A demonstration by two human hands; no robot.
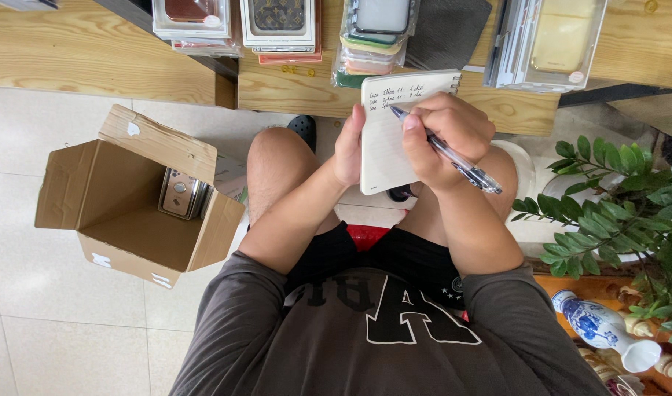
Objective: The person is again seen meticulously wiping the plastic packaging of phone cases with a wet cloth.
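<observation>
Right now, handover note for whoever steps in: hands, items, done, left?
Left hand: holds the small notebook upright over the lap.
Right hand: grips a pen, tip on the top part of the page.
Items: open cardboard box on the floor at the person's left, phone cases inside; more packaged cases stacked on the wooden bench ahead.
Done: a few lines written at the top of the page.
Left: the rest of the page is blank; the stacks on the bench are untouched.

open brown cardboard box on floor, clear phone-case packages on shelf
</observation>
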